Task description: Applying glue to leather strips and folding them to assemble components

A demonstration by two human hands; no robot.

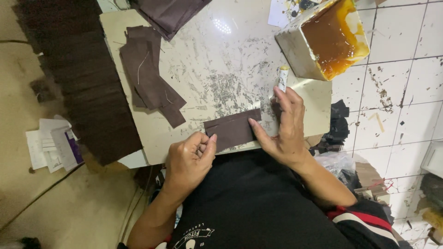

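Hiding brush (282, 77) handle, right hand (285, 131)

Dark brown strip (232, 130) on a cream board (221, 69) mottled with grey-black scuffs. Further dark brown pieces (150, 74) carry pale thread lines; a long, finely ribbed dark brown stack (83, 78) lies alongside. Whitish tin (323, 39) holds amber-orange glue with yellow smears. Brush handle (282, 78) white, yellow-tipped. Floor tiles (406, 92) white, brown-flecked. Shirt (258, 207) black; sleeve band red and white.
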